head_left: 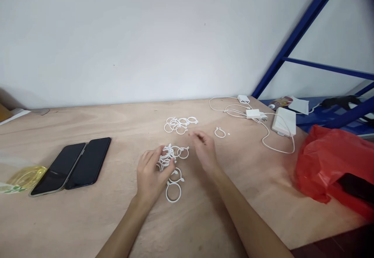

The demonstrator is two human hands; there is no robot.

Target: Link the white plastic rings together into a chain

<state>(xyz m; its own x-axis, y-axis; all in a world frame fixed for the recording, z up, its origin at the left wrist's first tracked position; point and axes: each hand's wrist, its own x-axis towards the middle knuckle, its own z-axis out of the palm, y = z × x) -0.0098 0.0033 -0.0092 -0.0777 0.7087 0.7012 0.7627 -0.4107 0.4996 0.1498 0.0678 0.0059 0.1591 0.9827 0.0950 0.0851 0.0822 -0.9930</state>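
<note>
My left hand (152, 176) rests over a tangled heap of white plastic split rings (166, 156), its fingers curled onto the rings. Below that heap lie two more rings, including a loose one (173, 192) close to my left palm. My right hand (204, 151) hovers just right of the heap, fingers loosely curved and holding nothing. Beyond it is a second cluster of white rings (179, 125), and a single ring (220, 133) lies to its right.
All this lies on a plywood table (222, 211). Two black smartphones (71, 166) lie at left beside a yellowish plastic wrapper (27, 177). White chargers, cables and a power bank (283, 121) sit at the back right, with a red plastic bag (327, 168) and a blue metal frame (300, 32).
</note>
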